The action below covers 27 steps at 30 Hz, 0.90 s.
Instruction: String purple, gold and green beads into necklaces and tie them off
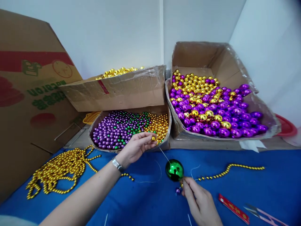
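Observation:
My left hand (pixel 138 145) pinches a small gold bead (pixel 153 138) between thumb and fingertips, just over the front of the low box of small beads (pixel 113 128). A thin needle (pixel 164 155) sticks up out of a big shiny green ball (pixel 174 170), its tip a little below my left fingers. My right hand (pixel 198 199) is closed just under that ball, gripping the needle's lower part. A gold bead and a small purple bead (pixel 178 190) show beside those fingers. Pale thread (pixel 150 181) loops on the blue cloth towards strings of gold beads.
A heap of gold bead strings (pixel 61 169) lies left; a short gold string (pixel 231 166) lies right. Behind stand a box of large purple and gold balls (pixel 202 138) and a big printed carton (pixel 21 125). Thread snips (pixel 265 215) and a red packet (pixel 232 207) lie front right.

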Motion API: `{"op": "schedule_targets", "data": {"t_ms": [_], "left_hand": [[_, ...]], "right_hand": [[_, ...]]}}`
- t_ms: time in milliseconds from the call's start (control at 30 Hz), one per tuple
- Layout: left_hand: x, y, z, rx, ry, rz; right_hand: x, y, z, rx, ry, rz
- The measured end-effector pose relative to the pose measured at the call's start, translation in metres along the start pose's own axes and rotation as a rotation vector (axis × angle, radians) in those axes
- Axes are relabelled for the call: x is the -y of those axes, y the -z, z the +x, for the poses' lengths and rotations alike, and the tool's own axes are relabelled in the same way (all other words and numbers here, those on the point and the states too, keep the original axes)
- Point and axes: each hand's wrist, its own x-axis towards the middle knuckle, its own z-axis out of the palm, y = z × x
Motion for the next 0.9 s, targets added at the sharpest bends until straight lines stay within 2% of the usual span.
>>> {"op": "schedule_targets", "data": {"t_ms": [100,200,467,900], "left_hand": [[-0.002,-0.012,-0.016,-0.059,0.149,-0.498],[-0.003,-0.019,-0.023,-0.093,0.200,-0.610],[-0.003,-0.029,-0.030,-0.187,0.251,-0.707],[-0.002,-0.039,-0.035,-0.143,0.215,-0.603]], "right_hand": [[0.000,0.003,0.003,0.043,0.066,-0.052],[-0.001,0.006,0.003,0.091,0.101,-0.090],[-0.001,0.006,-0.002,0.107,0.149,-0.093],[-0.012,0.005,-0.008,0.120,0.130,-0.121]]}}
